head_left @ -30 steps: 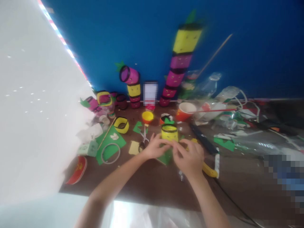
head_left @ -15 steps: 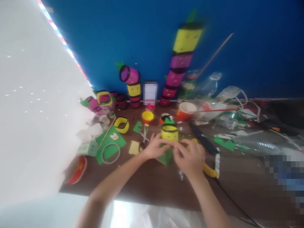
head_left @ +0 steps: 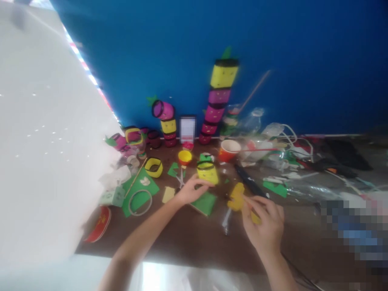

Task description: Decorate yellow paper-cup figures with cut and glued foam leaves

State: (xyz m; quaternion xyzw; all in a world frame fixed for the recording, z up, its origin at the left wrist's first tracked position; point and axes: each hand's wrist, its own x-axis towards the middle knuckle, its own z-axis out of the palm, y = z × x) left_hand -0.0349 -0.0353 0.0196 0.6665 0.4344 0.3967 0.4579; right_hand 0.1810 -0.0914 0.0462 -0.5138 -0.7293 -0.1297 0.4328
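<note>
Head view: cluttered table (head_left: pixel 188 242) meets blue wall (head_left: pixel 136 56).

"what am i looking at on the feed?"
"i see a yellow cup (head_left: pixel 207 174), black-rimmed, small dark marks on its side, mouth up, leaning slightly left."
"and that yellow tool (head_left: pixel 237 196)?"
"i make out a gun-like shape on the brown tabletop (head_left: pixel 184 236), right of the cup and nearer the camera, partly covered, its details blurred."

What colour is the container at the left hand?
The container is yellow, edged black at the top; see the head view.
</note>
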